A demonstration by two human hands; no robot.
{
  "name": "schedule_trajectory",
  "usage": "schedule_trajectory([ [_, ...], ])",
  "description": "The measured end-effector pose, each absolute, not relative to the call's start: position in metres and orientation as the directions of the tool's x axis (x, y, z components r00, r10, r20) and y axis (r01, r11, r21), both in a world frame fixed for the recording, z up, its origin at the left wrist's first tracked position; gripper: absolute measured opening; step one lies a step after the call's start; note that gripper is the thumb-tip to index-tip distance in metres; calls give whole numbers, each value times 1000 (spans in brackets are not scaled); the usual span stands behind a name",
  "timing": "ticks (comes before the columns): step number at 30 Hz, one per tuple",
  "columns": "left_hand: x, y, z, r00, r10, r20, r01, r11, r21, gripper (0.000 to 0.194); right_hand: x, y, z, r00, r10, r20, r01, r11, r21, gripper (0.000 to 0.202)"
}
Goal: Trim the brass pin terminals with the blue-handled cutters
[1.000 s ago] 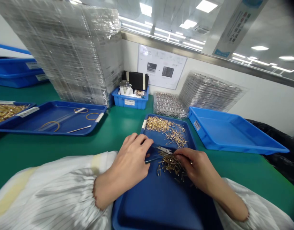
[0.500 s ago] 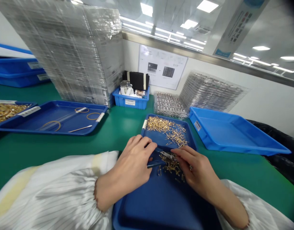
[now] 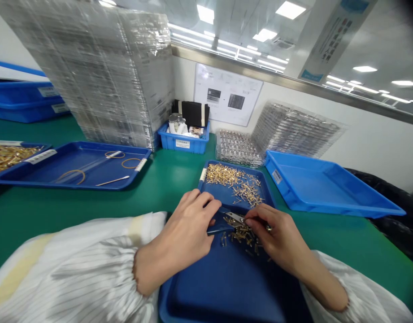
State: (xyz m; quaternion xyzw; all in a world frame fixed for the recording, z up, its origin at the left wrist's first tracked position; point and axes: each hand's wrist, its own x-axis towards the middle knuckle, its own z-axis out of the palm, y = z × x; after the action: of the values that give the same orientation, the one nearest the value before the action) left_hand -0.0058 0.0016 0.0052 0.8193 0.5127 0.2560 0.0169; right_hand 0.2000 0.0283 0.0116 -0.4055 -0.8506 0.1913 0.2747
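My left hand (image 3: 193, 224) is closed around a pair of blue-handled snips (image 3: 236, 218), whose metal jaws point right. My right hand (image 3: 275, 231) pinches at the jaw tips, thumb and forefinger together. Whatever small piece lies between those fingertips is too hidden to name. Below both hands, a heap of small gold pins (image 3: 241, 234) lies in the dark blue tray (image 3: 226, 287) in front of me. A second dark blue tray (image 3: 219, 192), just beyond, holds many more gold pins (image 3: 226, 174).
A light blue tray (image 3: 327, 186) stands at right, beside a black bag (image 3: 374, 184). Leftward, a blue tray (image 3: 92, 161) holds rubber bands and a cotton swab (image 3: 112, 181). Plastic-wrapped stacks (image 3: 108, 72), a blue bin (image 3: 182, 142) and clear blister trays (image 3: 238, 148) line the back.
My right hand has drawn slightly down, its forefinger curling in so the fingertips pinch closer together by the snips' jaws. My left hand and the snips have hardly moved.
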Motion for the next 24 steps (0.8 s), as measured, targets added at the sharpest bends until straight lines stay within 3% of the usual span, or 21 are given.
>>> schedule_trajectory([
  [13,-6,1,3,342,801,491,802,-522,292,27,202,27,13,-450,833,323,525,539,-659,11],
  [17,-4,0,6,292,768,570,748,-554,364,25,205,29,14,-399,844,359,434,518,-736,11],
  [20,-4,2,7,271,784,558,699,-559,447,22,206,31,17,-400,868,294,378,448,-810,15],
  [22,-4,3,6,296,802,519,688,-556,467,21,207,30,20,-440,856,271,420,464,-780,12],
  [24,-6,5,5,344,814,468,702,-554,448,22,208,30,22,-528,799,288,478,560,-677,8],
])
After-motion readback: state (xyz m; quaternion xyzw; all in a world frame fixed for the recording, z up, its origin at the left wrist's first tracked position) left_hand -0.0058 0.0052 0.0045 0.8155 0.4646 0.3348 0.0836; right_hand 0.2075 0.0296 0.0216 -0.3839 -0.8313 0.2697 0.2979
